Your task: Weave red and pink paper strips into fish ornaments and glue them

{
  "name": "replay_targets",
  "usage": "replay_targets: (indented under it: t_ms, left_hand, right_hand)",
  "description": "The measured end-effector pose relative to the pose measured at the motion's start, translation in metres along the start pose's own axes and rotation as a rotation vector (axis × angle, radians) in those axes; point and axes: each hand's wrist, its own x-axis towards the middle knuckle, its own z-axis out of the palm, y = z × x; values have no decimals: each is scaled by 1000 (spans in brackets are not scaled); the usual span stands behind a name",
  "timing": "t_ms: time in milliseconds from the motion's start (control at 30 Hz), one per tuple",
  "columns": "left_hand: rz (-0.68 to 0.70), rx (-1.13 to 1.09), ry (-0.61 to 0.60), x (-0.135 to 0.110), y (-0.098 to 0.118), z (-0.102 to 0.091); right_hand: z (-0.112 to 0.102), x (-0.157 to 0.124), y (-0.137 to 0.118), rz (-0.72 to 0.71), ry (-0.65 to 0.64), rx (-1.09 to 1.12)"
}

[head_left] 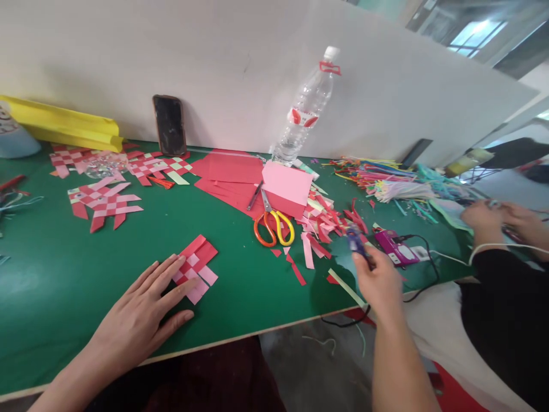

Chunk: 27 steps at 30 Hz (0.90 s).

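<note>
My left hand lies flat and open on the green table, its fingertips pressing the near edge of a small red and pink woven paper mat. My right hand is raised over the table's right part, fingers closed on a small purple object, blurred by motion. Orange and yellow scissors lie between the two hands, farther back. Loose red and pink paper strips are scattered just beyond my right hand.
Red and pink paper sheets, a water bottle, a phone against the wall, finished woven mats, a yellow roll, coloured strips, a purple device with cable. Another person's hands work at right.
</note>
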Motion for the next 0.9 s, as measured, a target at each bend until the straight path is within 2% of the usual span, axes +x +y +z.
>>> replay_targets:
  t_ms: [67, 133, 233, 367, 600, 900]
  left_hand:
    - [-4, -3, 11, 0, 1, 0]
    - [-13, -13, 25, -1, 1, 1]
    - [-17, -21, 18, -2, 0, 4]
    - [-25, -32, -1, -3, -1, 6]
    - [-16, -17, 6, -1, 0, 2]
    - [-24, -13, 4, -2, -1, 3]
  right_hand:
    - [-9, 1, -2, 82, 55, 174]
    - [-16, -1, -6, 153, 45, 365]
    - [-19, -9, -17, 256, -36, 593]
    - [-11, -25, -32, 370, -170, 768]
    - [2, -44, -50, 432, -389, 845]
    - [4, -59, -56, 284, -653, 828]
